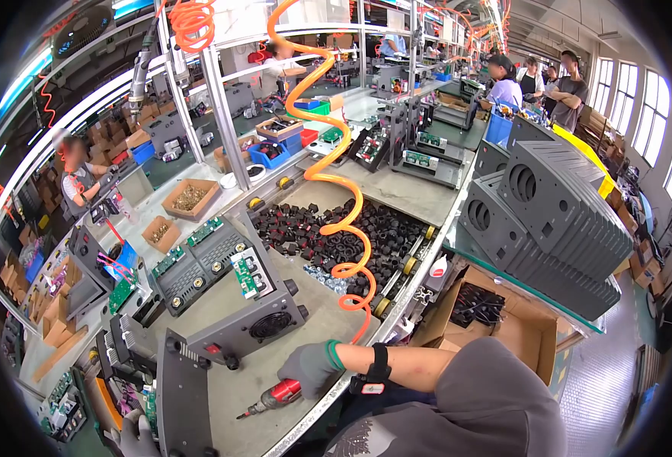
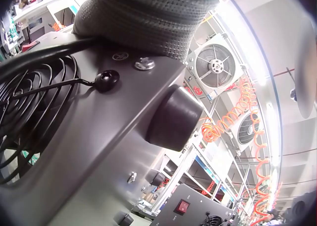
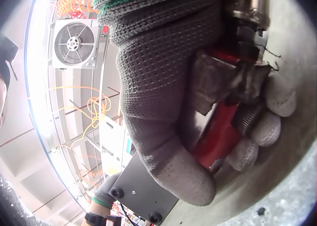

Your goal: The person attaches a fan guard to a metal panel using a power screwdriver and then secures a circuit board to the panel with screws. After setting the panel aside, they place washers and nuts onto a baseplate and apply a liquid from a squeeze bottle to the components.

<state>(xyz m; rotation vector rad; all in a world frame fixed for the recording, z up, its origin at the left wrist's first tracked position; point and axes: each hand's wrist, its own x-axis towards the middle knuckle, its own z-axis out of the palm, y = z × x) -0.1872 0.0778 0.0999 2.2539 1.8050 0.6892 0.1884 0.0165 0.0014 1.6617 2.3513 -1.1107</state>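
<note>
Right hand: here I've got my gloved right hand wrapped round a red power screwdriver, thumb along one side, fingertips curled in from the other.
Screwdriver: low over the grey worktop, its tip pointing toward the upright dark casing.
Left hand: my gloved left hand is over on the far side of that casing, up against its metal; the fingers are mostly hidden, so I can't tell whether they're gripping or open.
Upright casing: standing on edge between my two hands, with black rubber feet, and a wire fan grille showing in the left wrist view.
Switch casing: just beyond, a second casing with a red rocker switch and a fan of its own, a green circuit board showing at its upper side.
Hose: an orange coiled hose comes down in front of me, its red lower end near my right hand.
Parts: a big spread of black and red parts across the worktop, with a carton of small brass-coloured pieces farther left.
Right side: a leaning stack of grey metal panels, above an open cardboard box.
</note>
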